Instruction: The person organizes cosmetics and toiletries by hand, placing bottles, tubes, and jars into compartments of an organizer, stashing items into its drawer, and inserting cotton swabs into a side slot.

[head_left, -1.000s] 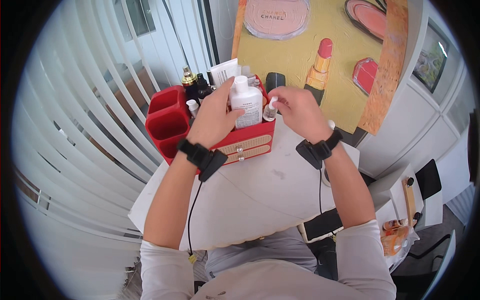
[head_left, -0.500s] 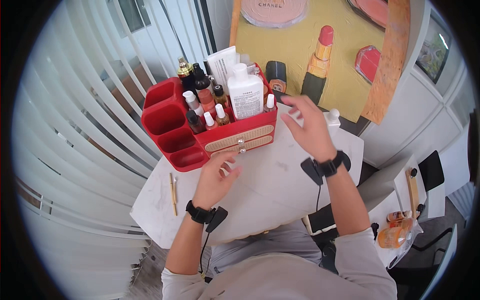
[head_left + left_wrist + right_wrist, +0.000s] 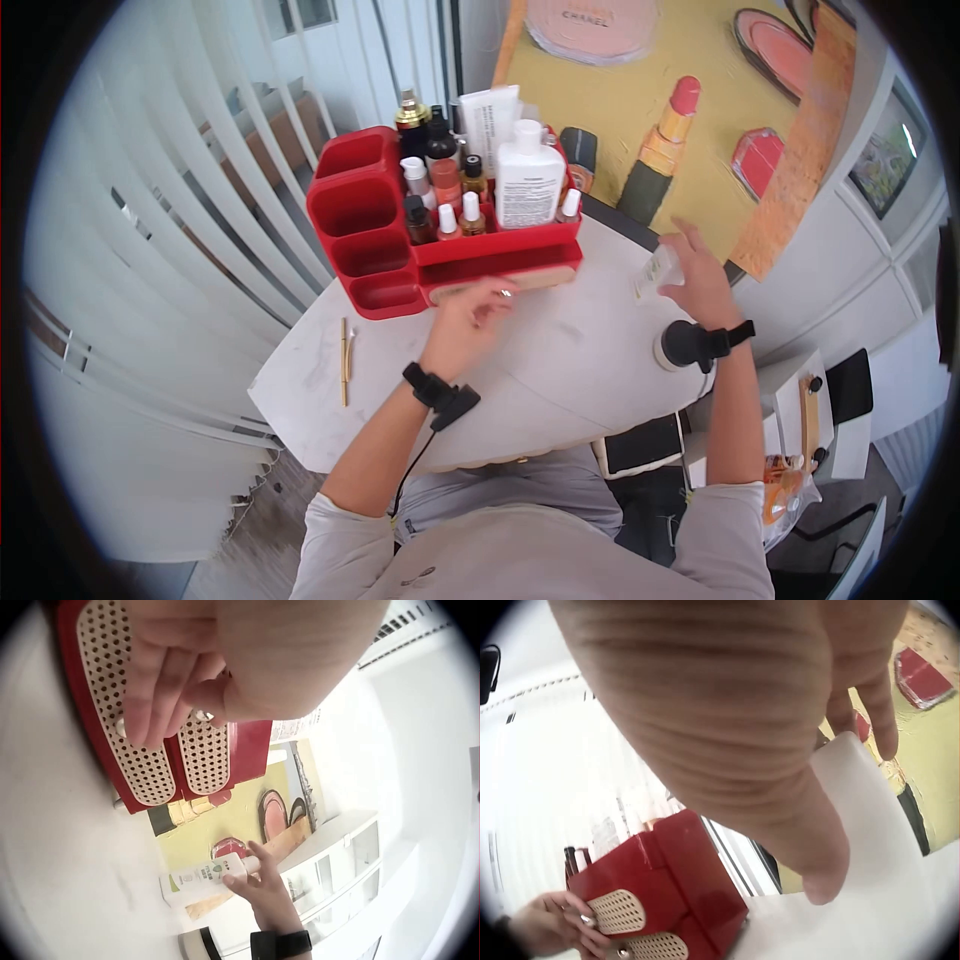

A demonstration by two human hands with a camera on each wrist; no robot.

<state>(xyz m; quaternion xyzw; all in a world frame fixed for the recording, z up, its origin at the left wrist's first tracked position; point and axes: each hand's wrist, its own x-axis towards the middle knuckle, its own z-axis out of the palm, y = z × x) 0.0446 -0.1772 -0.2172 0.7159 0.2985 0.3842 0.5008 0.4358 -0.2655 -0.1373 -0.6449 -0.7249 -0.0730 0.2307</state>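
Note:
A red organiser (image 3: 365,215) full of bottles stands at the back of the white table (image 3: 560,370). In front of it, my left hand (image 3: 497,293) pinches the small silver knob (image 3: 199,715) of a beige perforated drawer front (image 3: 124,705) at its base. At the right, my right hand (image 3: 672,268) grips a white bottle (image 3: 655,272) with a green label (image 3: 174,883), tilted near the table's far edge. In the right wrist view the thumb lies across this bottle (image 3: 870,832), and the organiser (image 3: 675,885) shows beyond with the left hand (image 3: 555,924) at its drawers.
A thin gold stick (image 3: 344,360) lies on the table's left part. A large painting of cosmetics (image 3: 640,110) leans behind the organiser. Vertical blinds (image 3: 150,250) fill the left side. Cabinets and a black chair (image 3: 850,370) stand at the right.
My left hand let go of the big white bottle in the organiser and dropped to the drawer knob. My right hand left a small bottle there, moved right and took the white bottle.

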